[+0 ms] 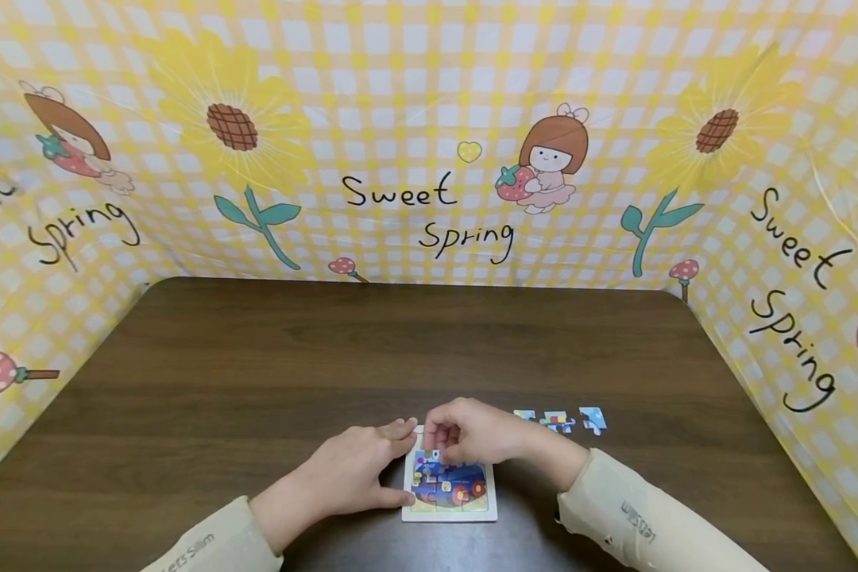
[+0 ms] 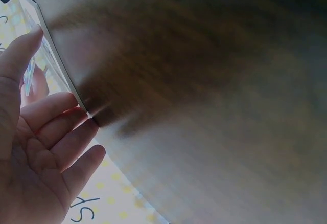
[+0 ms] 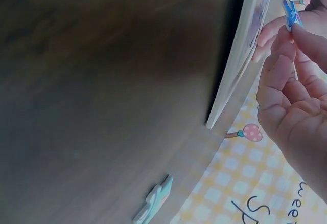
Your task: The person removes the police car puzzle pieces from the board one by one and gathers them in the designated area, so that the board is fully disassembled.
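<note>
A small jigsaw puzzle in a white frame tray (image 1: 492,516) lies on the table, its lower part filled with pieces of a blue picture (image 1: 446,485). My left hand (image 1: 350,469) rests along the tray's left side, thumb at the lower left and fingers at the upper left corner. In the left wrist view, the left fingers (image 2: 71,142) are extended against the tray edge. My right hand (image 1: 475,429) is over the upper part of the tray. Between its thumb and index finger it pinches a blue puzzle piece (image 3: 291,14), held tilted on edge; the hand covers the tray's upper area.
Three loose puzzle pieces (image 1: 592,419) lie on the brown table (image 1: 329,357) to the right of the tray, partly behind the right forearm. A yellow checked cloth (image 1: 400,95) with printed flowers and lettering stands round the table's back and sides.
</note>
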A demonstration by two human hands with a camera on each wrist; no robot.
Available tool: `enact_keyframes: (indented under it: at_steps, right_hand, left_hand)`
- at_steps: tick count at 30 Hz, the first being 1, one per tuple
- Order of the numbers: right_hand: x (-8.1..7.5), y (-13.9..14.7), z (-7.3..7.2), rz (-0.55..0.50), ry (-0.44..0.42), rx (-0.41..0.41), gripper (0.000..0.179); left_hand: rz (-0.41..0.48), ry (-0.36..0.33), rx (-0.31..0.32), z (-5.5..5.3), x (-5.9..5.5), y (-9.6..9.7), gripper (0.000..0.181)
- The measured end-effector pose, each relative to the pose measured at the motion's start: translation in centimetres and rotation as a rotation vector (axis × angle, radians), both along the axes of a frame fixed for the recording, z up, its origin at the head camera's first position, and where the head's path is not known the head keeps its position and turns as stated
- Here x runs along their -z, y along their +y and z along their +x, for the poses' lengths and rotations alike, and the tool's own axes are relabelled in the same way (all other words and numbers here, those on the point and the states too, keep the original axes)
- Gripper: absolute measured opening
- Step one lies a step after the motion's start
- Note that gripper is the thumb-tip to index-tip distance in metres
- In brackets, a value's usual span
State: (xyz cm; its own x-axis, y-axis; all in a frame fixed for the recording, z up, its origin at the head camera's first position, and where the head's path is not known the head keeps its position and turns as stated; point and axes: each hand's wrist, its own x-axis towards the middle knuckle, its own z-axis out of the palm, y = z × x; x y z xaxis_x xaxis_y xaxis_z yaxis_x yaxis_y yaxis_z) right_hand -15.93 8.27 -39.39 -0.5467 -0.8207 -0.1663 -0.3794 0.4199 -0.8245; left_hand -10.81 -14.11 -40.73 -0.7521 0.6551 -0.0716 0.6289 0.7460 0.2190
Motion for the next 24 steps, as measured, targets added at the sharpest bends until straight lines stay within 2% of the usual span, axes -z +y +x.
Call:
enact_keyframes:
  at_steps: [6,24]
  right_hand:
    - [0.0,0.8,-0.1,-0.021,0.002,-0.003,0.012]
    - [0.2,4.5,-0.2,-0.069,0.016,0.068,0.011]
  left_hand:
    - [0.001,-0.010,-0.006,0.1,-0.2,0.0,0.072]
    - [-0.018,0.005,-0.002,0.0,-0.3,0.2,0.072]
